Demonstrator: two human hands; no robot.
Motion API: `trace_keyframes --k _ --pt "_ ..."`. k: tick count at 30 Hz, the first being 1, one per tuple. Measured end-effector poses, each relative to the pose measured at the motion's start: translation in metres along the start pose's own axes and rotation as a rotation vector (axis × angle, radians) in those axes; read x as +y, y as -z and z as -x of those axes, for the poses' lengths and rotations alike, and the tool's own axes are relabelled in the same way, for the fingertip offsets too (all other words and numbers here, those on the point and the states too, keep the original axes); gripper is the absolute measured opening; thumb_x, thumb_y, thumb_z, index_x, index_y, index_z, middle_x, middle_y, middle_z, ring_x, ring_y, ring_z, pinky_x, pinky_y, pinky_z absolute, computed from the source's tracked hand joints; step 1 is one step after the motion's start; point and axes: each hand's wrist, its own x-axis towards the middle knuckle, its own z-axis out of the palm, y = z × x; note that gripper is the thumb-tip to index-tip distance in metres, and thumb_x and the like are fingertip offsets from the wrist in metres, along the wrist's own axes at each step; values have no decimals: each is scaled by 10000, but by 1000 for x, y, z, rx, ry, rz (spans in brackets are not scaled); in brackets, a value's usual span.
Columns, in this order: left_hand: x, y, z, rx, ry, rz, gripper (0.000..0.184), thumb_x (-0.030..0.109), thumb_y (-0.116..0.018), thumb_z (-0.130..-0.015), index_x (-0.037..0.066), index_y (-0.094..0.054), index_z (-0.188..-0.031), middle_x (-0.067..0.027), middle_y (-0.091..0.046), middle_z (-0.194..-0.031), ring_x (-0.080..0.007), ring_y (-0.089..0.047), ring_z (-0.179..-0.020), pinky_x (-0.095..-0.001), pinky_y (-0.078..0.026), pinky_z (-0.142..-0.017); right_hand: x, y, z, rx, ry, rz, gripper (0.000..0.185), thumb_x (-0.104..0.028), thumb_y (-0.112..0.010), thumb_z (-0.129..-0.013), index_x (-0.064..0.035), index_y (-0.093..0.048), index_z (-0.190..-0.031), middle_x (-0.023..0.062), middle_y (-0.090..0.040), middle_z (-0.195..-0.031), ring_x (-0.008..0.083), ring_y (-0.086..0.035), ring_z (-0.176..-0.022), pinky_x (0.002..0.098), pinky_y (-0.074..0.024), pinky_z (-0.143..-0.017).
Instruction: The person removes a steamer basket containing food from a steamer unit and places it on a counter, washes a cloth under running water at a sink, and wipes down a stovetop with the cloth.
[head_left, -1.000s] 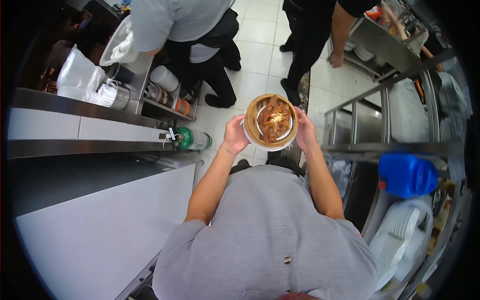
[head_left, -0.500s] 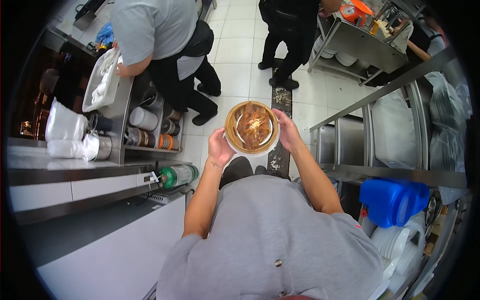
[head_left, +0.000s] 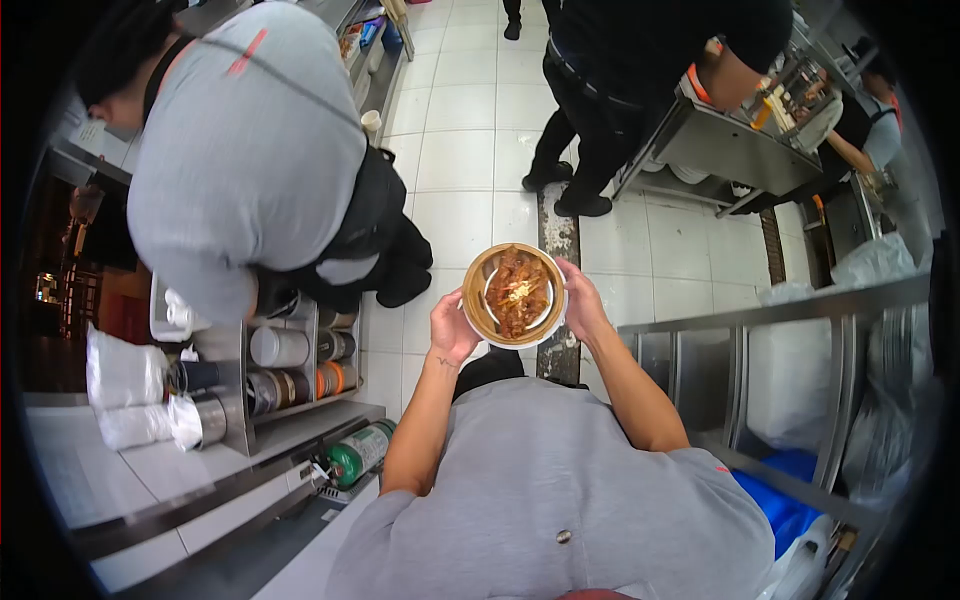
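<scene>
A round bamboo steamer basket (head_left: pixel 474 290) is held level in front of my body. In it sits a small white dish with brown sauced food (head_left: pixel 515 285), which looks like braised chicken feet topped with pale chopped bits. The edge of a white plate shows beneath the basket. My left hand (head_left: pixel 454 328) grips the left side and my right hand (head_left: pixel 583 303) the right side, fingers curled round the edge and partly hidden under it.
A person in grey (head_left: pixel 250 160) bends over the shelf unit (head_left: pixel 285 400) at left. Another in black (head_left: pixel 610 110) stands ahead right beside a steel table (head_left: pixel 720 150). A metal rack (head_left: pixel 690 320) runs along my right. A green cylinder (head_left: pixel 360 450) lies low at left.
My viewpoint has moved forward, with the basket still between both hands. The person in grey now leans lower over the shelves. The person in black appears larger and bends toward the steel table.
</scene>
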Motion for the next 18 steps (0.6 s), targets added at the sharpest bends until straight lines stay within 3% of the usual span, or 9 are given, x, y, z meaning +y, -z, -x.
trace_keyframes --k 3,8,13,15,18 --pt "27 -32 -55 -9 32 -20 479 358 -452 -846 98 -464 -1248 -122 -474 -1262 -299 -448 -1187 -540 -353 -978 -42 -3 -45 43 7 -41 641 -117 -448 -730 81 -353 -1332 170 -361 -1394 241 -249 -1337 342 -158 -1101" --pt "77 -72 -145 45 4 -63 349 416 -460 -867 156 -459 -1100 -116 -467 -1217 -307 -445 -1160 -601 -340 -942 -91 -6 -136 48 59 -6 622 -134 -429 -749 88 -361 -1326 177 -367 -1389 243 -256 -1334 338 -165 -1097" --pt "133 -90 -238 98 -45 -28 403 498 -473 -877 159 -453 -1094 -132 -468 -1214 -313 -435 -1172 -610 -331 -939 -110 0 -260 -21 103 5 600 -153 -423 -783 92 -359 -1327 179 -350 -1406 251 -236 -1346 337 -136 -1103" --pt "158 -94 -275 44 -90 -18 411 490 -475 -878 154 -456 -1112 -140 -465 -1223 -314 -428 -1185 -611 -335 -936 -125 -8 -311 -24 91 46 550 -166 -439 -833 82 -364 -1318 134 -445 -1320 220 -385 -1240 329 -262 -1055" --pt "197 -102 -321 47 -166 -1 442 495 -467 -882 139 -461 -1143 -152 -457 -1243 -322 -419 -1196 -616 -333 -937 -149 -35 -381 -64 68 94 573 -177 -448 -814 86 -371 -1318 148 -415 -1352 228 -318 -1289 334 -197 -1082"
